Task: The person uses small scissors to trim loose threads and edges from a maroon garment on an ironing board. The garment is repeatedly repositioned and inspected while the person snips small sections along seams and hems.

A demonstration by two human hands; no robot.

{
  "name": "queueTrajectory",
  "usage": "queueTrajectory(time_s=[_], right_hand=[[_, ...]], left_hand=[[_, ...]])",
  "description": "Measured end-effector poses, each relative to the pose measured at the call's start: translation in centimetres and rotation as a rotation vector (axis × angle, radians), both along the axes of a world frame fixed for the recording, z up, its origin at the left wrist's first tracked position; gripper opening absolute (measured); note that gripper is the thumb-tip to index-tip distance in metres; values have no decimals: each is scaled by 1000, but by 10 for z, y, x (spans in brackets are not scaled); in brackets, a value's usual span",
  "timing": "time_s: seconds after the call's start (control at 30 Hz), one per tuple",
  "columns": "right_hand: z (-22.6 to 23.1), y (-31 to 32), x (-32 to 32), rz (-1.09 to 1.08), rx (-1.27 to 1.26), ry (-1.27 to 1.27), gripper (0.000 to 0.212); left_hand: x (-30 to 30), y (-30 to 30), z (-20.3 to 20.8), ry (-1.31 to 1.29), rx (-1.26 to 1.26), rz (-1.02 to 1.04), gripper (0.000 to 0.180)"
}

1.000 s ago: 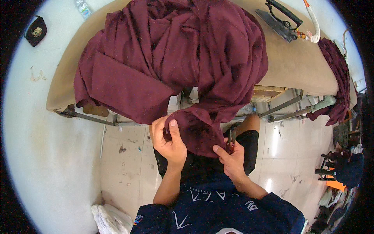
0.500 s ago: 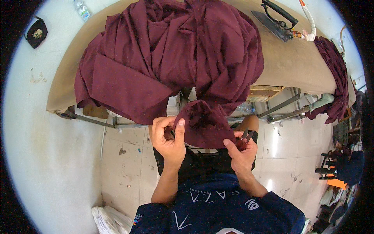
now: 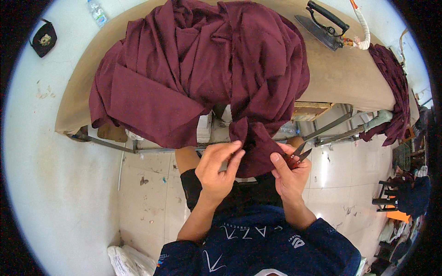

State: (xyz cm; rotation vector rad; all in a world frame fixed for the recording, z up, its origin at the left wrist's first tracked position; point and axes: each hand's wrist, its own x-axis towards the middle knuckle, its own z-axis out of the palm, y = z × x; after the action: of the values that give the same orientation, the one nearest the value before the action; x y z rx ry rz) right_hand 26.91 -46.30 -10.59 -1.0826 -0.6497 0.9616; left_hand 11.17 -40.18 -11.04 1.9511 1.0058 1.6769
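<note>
A large heap of maroon cloth [image 3: 184, 60] lies over the padded table, and one end of it hangs down in front of me. My left hand [image 3: 215, 172] has thumb and fingers drawn together at the left edge of this hanging end. At its right edge, my right hand [image 3: 291, 177] pinches the cloth between thumb and fingers. Tucked in that same hand is a pair of thread snips [image 3: 298, 158] with reddish handles, the dark blades pointing out to the right and apart at their tips.
An iron [image 3: 322, 27] with a black handle and white-wrapped cord rests on the tan table cover [image 3: 354, 78] at the far right. More maroon cloth [image 3: 391, 92] drapes over the right end. A water bottle [image 3: 96, 13] stands far left. Metal bars [image 3: 331, 126] run under the table.
My left hand has shifted right along the cloth, closer to my right hand. The hanging end looks narrower and more folded. My right hand has moved slightly right, and the snips show more clearly.
</note>
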Motion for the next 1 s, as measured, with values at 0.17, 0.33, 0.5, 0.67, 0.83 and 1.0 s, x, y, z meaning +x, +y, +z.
queueTrajectory(time_s=[0.17, 0.33, 0.5, 0.67, 0.83, 1.0], right_hand=[[12, 17, 4, -96, 336, -605, 21], [38, 32, 6, 8, 364, -723, 19], [41, 43, 7, 293, 298, -648, 18], [40, 40, 11, 432, 56, -505, 14], [36, 43, 17, 477, 1, -482, 14], [26, 50, 25, 527, -51, -416, 15]], left_hand=[[3, -4, 5, 96, 35, 3, 41], [-4, 8, 8, 160, 293, 0, 34], [-9, 14, 0, 66, 369, -130, 27], [-15, 21, -6, 123, 404, -134, 28], [-16, 25, -10, 126, 420, -186, 30], [-16, 32, -13, 166, 448, -196, 31]])
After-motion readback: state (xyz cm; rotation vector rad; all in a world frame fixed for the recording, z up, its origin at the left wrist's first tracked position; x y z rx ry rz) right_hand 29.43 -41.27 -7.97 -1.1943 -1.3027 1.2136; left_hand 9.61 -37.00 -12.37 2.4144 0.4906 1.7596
